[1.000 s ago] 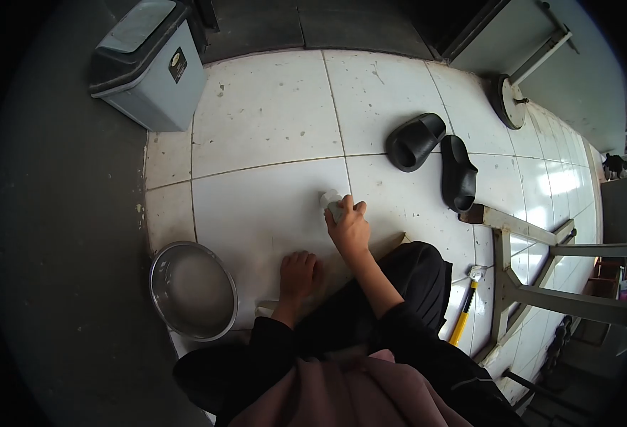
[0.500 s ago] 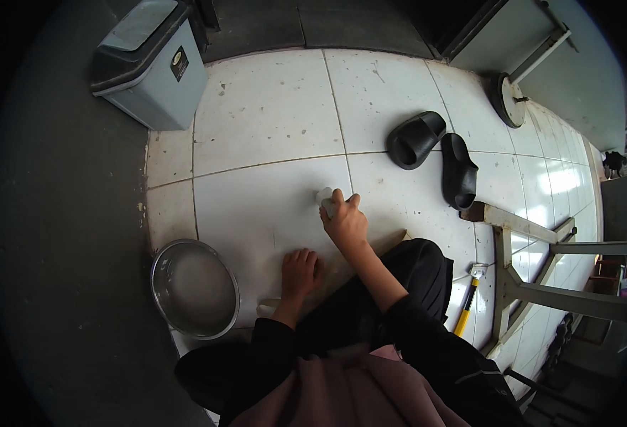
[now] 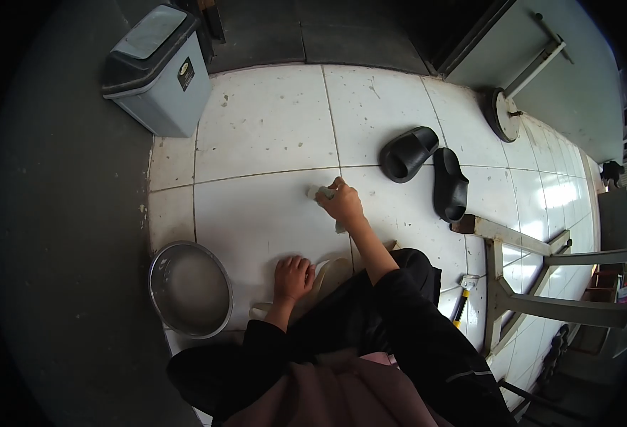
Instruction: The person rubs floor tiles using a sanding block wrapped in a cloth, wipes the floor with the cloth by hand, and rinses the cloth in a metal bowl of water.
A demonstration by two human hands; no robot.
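My right hand (image 3: 345,205) is closed around a crumpled, pale greyish cloth (image 3: 319,193), pressed to the white tile floor (image 3: 260,206). Bits of the cloth stick out on both sides of the fingers. Nearer my body, my left hand (image 3: 294,277) rests palm down on the tile, fingers a little bent, holding nothing. Right beside it, partly hidden by my leg, lies a cream-coloured item (image 3: 332,276) whose kind I cannot make out. Left of that hand stands a round metal basin (image 3: 155,302) with cloudy, greyish contents.
A grey bin (image 3: 174,96) with a dark lid stands at the far left by the dark wall. Two black slides (image 3: 409,153) lie ahead to the right. Close on my right are a scraper with a yellow-and-black handle (image 3: 463,306) and a pale frame with legs (image 3: 495,285).
My right hand has shifted slightly left with the cloth, and more cloth shows below it. The left hand stays on the floor. The camera view has tilted a little.
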